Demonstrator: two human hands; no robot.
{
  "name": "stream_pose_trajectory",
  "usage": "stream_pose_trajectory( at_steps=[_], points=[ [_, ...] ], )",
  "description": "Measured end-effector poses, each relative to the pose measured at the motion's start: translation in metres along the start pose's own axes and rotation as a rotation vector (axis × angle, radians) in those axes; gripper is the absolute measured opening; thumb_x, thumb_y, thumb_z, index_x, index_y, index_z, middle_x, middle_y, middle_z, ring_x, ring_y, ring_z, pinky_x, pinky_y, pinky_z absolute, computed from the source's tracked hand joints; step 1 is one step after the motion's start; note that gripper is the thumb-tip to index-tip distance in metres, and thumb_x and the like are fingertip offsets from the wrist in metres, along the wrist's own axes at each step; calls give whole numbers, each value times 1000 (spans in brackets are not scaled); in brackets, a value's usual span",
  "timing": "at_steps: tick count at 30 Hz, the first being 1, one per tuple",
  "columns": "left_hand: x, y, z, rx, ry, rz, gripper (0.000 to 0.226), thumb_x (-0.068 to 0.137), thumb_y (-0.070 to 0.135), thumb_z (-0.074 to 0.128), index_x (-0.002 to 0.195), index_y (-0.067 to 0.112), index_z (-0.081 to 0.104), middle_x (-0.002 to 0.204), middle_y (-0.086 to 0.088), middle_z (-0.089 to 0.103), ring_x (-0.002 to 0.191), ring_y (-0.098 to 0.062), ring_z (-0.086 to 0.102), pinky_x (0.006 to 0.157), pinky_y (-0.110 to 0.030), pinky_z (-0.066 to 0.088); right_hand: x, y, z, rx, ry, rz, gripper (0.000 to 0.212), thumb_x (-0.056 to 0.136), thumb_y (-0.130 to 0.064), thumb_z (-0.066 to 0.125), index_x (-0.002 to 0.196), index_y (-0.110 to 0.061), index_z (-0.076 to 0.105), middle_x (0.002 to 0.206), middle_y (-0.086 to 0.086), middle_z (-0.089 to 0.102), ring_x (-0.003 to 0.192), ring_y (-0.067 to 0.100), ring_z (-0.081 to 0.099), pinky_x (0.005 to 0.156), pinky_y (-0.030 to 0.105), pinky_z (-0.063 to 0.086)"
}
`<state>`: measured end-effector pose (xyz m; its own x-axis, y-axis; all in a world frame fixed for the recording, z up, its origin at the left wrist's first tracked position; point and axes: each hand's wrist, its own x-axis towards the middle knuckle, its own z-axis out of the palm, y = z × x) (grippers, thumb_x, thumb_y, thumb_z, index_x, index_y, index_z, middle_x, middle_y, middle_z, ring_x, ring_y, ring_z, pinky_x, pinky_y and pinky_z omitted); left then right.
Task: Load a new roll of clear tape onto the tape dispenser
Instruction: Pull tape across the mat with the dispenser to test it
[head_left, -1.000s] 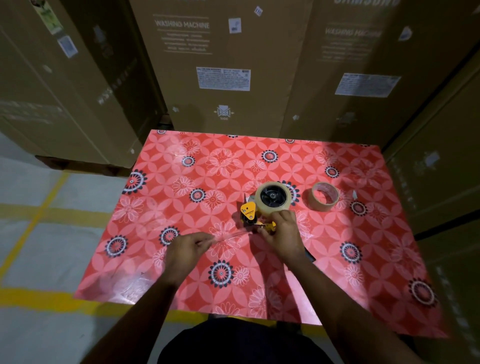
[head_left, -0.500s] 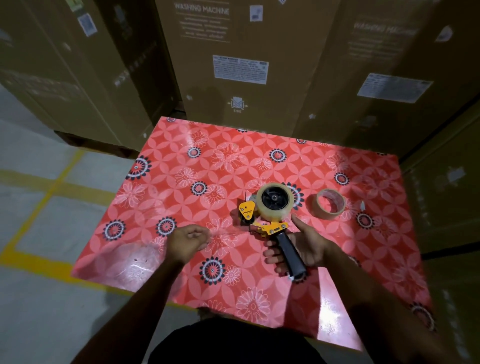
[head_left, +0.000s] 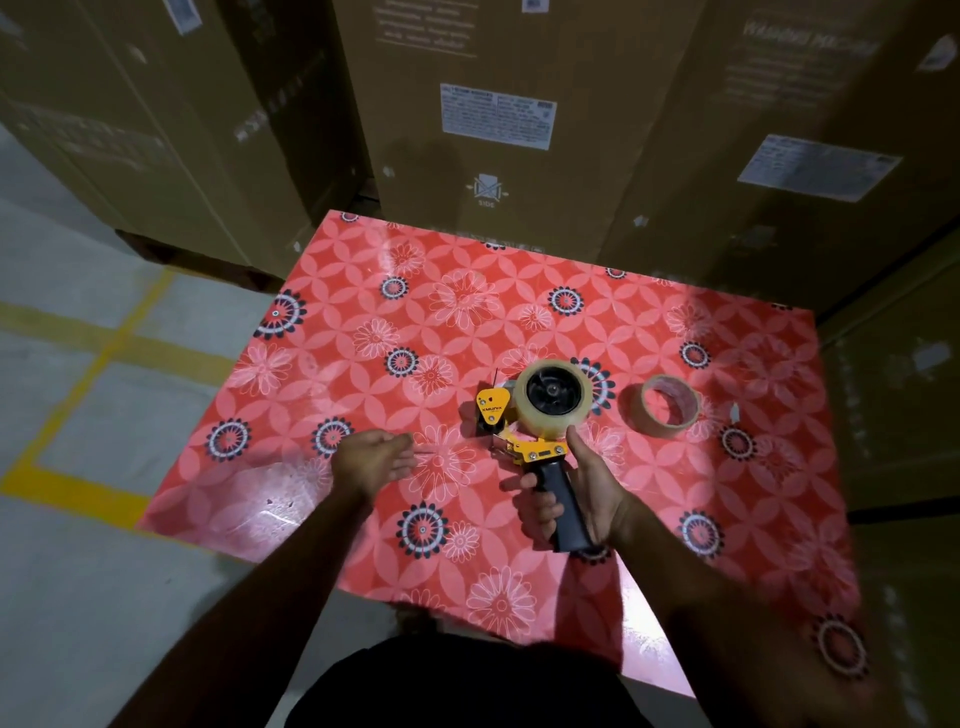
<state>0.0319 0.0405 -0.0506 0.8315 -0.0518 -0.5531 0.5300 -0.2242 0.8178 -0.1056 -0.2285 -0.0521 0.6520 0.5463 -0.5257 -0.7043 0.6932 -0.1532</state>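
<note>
A yellow tape dispenser (head_left: 524, 441) with a black handle lies on its side on the red flowered table (head_left: 363, 332). A full roll of clear tape (head_left: 551, 402) sits on its black hub. My right hand (head_left: 582, 493) grips the handle, thumb pointing up beside the roll. My left hand (head_left: 371, 460) hovers to the left of the dispenser, apart from it, with fingers loosely extended and nothing clearly held. A thin, nearly used-up tape ring (head_left: 665, 405) lies on the table to the right of the dispenser.
Tall cardboard washing-machine boxes (head_left: 493, 119) stand close behind and to the right of the table. Grey floor with yellow lines (head_left: 78, 374) lies to the left. A small scrap (head_left: 734, 412) rests on the cloth beyond the ring.
My right hand has shifted from the dispenser's front to a grip round its handle. My left hand has let go of the pulled tape end and opened. The camera has moved closer.
</note>
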Motion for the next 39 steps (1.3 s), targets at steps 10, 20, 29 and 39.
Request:
stream_pose_trajectory(
  at_steps=[10,20,29,39],
  points=[
    [1,17,-18,-263,-147,-157,20,95,-5,65,114,0,64,105,-20,76,89,-28,78,68,-27,61,-4,-9,38,-478,365,-72,55,74,-66,62,71,-12,56,57,4,43,47,19,38,53,31,34],
    [2,40,-72,-355,-121,23,8,92,-1,69,98,0,74,74,-8,76,67,-18,71,64,-26,60,14,-9,102,-915,446,-261,51,75,-50,65,96,-5,56,63,8,44,47,15,34,48,30,24],
    [31,37,-124,-145,8,122,12,88,-4,73,82,6,77,60,-7,70,50,-12,57,45,-17,45,65,-13,126,-977,507,-367,99,74,-74,71,123,10,52,86,33,37,51,15,24,46,29,21],
    [85,38,-166,-21,205,122,5,85,2,77,86,7,78,54,6,67,46,-5,56,49,-18,45,87,-29,128,-1127,527,-277,73,85,-50,63,111,17,50,78,29,40,46,17,29,46,29,24]
  ],
)
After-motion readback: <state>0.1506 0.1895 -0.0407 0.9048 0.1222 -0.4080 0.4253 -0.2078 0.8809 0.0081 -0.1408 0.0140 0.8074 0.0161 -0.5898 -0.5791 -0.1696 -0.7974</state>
